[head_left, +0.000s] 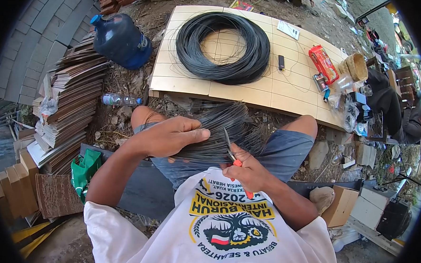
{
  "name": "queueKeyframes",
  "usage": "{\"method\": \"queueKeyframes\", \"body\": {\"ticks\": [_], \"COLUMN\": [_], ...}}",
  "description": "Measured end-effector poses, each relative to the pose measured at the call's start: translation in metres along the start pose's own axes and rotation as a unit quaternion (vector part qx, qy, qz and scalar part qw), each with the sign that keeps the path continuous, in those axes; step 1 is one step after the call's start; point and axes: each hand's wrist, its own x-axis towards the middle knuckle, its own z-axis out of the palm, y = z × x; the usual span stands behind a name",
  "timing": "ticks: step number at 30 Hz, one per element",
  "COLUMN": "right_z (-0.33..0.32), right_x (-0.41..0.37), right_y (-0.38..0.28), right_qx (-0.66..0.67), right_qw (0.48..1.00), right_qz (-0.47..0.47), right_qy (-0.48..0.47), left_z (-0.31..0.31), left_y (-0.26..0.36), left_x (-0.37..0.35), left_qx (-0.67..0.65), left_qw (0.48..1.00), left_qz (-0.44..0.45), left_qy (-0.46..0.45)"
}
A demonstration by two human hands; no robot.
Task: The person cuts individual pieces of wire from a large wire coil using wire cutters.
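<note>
My left hand (172, 135) is closed on a bundle of thin dark wires (207, 143) above my lap, thumb on top and the other fingers partly hidden beneath. The loose wire ends fan out toward the table. My right hand (247, 172) grips snips (228, 141) with orange-red handles. Their pointed metal blades lie against the right side of the bundle; whether the blades are apart I cannot make out. Beyond the bundle, a large coil of dark wire (185, 59) rests on the low, pale tiled table (179, 86).
A small black device (281, 63), a red snack pack (323, 63) and a tan cup (355, 66) are on the table's right side. Left of it are a blue water jug (122, 41), a plastic bottle (120, 99) and stacked tiles (71, 105). A cardboard box (341, 205) stands behind right.
</note>
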Motion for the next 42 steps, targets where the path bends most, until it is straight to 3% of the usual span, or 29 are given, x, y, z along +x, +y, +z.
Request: {"method": "queueKeyframes", "body": {"ticks": [4,9,16,27,29,37,42], "right_z": [0.003,0.002,0.008,0.02,0.022,0.027,0.025], "right_x": [0.001,-0.002,-0.027,-0.032,-0.028,-0.021,-0.02], "right_y": [0.006,0.011,0.03,0.047,0.043,0.054,0.048], "right_qx": [0.063,0.21,0.214,0.235,0.141,0.133,0.041], "right_qw": [0.998,0.975,0.965,0.962,0.98,0.985,0.995], "right_qz": [-0.015,-0.024,0.098,0.073,0.104,0.072,0.05], "right_qy": [0.003,-0.071,-0.116,-0.121,-0.092,-0.083,-0.081], "left_z": [0.004,0.005,0.016,0.017,0.019,0.019,0.019], "left_y": [0.0,0.006,0.0,0.001,0.004,0.005,0.011], "left_x": [0.002,-0.003,-0.005,-0.008,-0.009,-0.007,-0.006], "left_qx": [0.013,0.076,0.148,0.153,0.15,0.156,0.138], "left_qw": [0.999,0.996,0.985,0.985,0.984,0.983,0.985], "left_qz": [0.04,0.053,0.086,0.059,0.063,0.053,0.05], "left_qy": [0.007,0.0,-0.032,-0.063,-0.066,-0.083,-0.086]}}
